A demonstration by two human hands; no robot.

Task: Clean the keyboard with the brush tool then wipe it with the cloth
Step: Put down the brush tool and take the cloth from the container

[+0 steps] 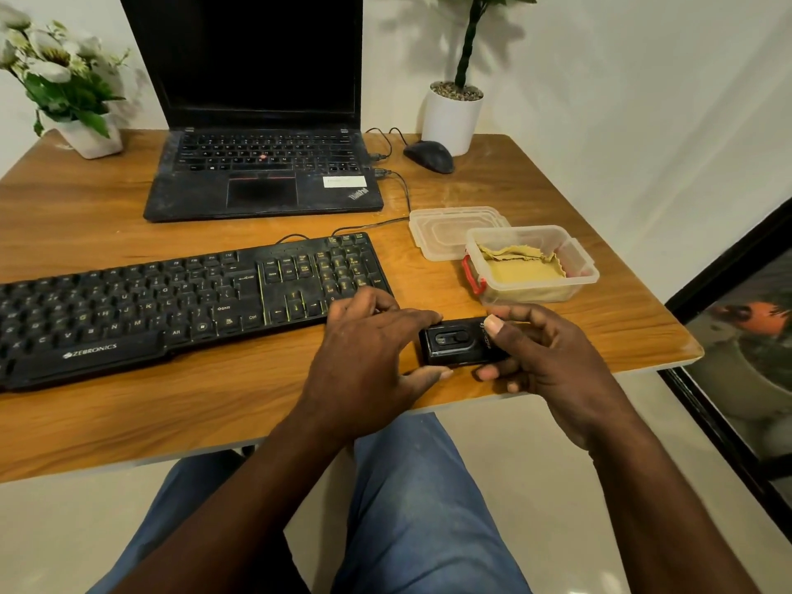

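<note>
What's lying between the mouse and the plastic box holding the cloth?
The clear lid lies flat there, as the head view shows.

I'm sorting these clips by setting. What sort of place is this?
Probably a small home or office desk corner. A wooden table against a white wall carries an open laptop, a separate black keyboard, a mouse and a potted plant.

A ThinkPad laptop point(261, 182) is being kept open well beyond the grip, a mouse point(428, 156) being left beside a plant pot point(450, 117).
</note>
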